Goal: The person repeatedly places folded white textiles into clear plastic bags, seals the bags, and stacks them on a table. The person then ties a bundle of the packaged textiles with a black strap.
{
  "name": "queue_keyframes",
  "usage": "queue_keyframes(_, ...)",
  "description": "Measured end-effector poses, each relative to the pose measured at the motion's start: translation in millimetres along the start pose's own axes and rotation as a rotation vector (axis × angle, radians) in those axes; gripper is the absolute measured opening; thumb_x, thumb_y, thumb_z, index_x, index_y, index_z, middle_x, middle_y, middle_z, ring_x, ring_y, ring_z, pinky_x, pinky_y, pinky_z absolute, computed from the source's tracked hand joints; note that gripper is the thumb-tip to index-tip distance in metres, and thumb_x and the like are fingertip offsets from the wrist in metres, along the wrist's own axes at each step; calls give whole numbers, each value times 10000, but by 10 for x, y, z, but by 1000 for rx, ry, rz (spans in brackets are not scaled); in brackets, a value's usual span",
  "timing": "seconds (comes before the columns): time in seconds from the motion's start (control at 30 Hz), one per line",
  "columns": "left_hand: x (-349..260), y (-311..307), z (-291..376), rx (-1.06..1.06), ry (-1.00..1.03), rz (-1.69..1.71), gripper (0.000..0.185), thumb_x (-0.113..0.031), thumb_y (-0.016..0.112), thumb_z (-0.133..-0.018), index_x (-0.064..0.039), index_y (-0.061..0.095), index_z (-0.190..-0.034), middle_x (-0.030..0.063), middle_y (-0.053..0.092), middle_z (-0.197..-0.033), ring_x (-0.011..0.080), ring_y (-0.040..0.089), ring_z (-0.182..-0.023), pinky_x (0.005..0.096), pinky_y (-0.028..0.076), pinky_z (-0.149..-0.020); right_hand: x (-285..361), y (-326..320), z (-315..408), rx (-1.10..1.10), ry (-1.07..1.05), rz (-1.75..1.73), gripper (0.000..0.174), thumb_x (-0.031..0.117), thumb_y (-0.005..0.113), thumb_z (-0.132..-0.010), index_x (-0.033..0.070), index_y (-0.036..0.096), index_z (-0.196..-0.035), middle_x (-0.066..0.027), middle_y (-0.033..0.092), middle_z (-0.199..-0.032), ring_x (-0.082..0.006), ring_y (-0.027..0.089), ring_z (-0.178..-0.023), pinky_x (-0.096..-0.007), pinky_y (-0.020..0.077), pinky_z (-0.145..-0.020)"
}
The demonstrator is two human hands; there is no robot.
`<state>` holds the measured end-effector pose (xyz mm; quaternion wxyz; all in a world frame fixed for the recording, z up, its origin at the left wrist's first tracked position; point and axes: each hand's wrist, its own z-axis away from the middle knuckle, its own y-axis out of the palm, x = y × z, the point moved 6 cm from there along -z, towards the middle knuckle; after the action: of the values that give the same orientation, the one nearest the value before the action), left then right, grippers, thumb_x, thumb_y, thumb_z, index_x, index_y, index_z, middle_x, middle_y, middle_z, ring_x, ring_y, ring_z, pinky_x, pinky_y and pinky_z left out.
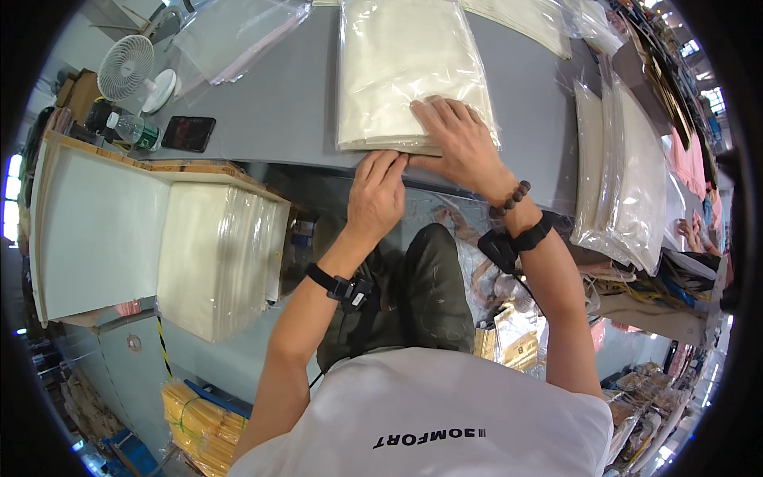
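Note:
A flat cream-coloured piece, apparently folded fabric, lies inside a clear plastic bag (411, 71) on the grey table in front of me. My right hand (459, 131) rests on the bag's near right corner, fingers on top. Its thumb points left along the bag's near edge. At the middle of that edge is my left hand (378, 191), its fingers drawn together and the tips touching the edge. Whether those fingertips pinch the plastic is hidden. I wear a strap with a small device on each wrist.
More bagged cream pieces stand in a stack (620, 161) on the right. Others fill a white-panelled box (101, 226) below the table's left side. A fan (125, 67), a bottle (134, 131) and a phone (188, 133) are at the left. Empty clear bags (238, 36) lie behind.

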<state>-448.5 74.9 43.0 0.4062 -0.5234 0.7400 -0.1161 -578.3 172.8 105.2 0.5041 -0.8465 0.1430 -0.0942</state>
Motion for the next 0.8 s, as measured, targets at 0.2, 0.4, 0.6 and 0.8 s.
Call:
queue_keyframes(0.2,28,-19,-12,67,13,-1,395,18,619,-856,-3,712,-1239,150,659,-1237,352,611,-1182,447,495,-1025,-46,66,-103,139,-77,131,604,187,780,-826,61,561,-1374,-119,650,-1187,-291,638,-1114,-419,574,-909)
queue_keyframes(0.4,-56,72,-172,155,30,-96,423,-46,638,-885,-9,679,-1304,150,615,-1305,352,574,-1232,473,467,-1038,-157,229,-340,216,-157,219,497,115,726,-831,2,569,-1289,-117,675,-1106,-284,676,-1021,-368,623,-796)
queue_keyframes(0.6,-164,290,-363,216,48,-153,502,-211,654,-960,-3,599,-1413,188,566,-1470,386,521,-1334,505,390,-1152,-122,-41,-329,53,-174,140,422,107,673,-862,-3,574,-1258,-98,664,-1054,-255,671,-1005,-356,594,-750)
queue_keyframes(0.8,-324,219,20,368,-9,-77,411,-229,678,-941,-36,689,-1305,165,660,-1273,369,566,-1259,495,408,-1104,249,-155,342,53,-89,165,665,86,683,-857,-9,484,-1485,-210,588,-1349,-346,589,-1244,-497,485,-1050)
